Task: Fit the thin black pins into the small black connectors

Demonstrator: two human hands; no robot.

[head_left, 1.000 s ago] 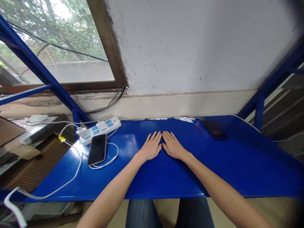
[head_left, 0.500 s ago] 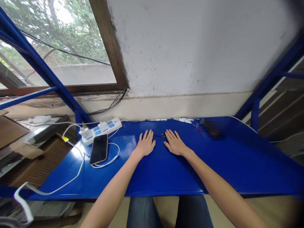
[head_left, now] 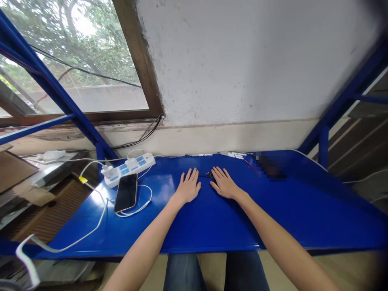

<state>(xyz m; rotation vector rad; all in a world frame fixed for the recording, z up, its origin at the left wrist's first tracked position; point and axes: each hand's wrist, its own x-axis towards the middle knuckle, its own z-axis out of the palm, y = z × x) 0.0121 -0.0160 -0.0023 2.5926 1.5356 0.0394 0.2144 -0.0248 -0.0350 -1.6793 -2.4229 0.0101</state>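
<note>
Palm down on the blue tabletop [head_left: 209, 226], my left hand [head_left: 188, 186] lies flat with its fingers stretched out. My right hand [head_left: 223, 184] rests flat in the same way, a short gap to the right. Between the fingers of both hands lies a thin dark object [head_left: 207, 175] with small prongs at its right part; it is too small to name, and its ends are partly hidden by the hands. Neither hand grips anything.
A phone [head_left: 126, 193] on a white cable lies at the left beside a white power strip [head_left: 129, 167] with plugs. Several pens [head_left: 235, 154] lie along the back edge by the wall. A blurred dark object [head_left: 271, 166] sits right of them. Blue frame posts [head_left: 323, 145] rise at both sides.
My left hand has shifted slightly to the right, closer to my right hand. The right hand stays nearly where it was. The view has tilted a little.
</note>
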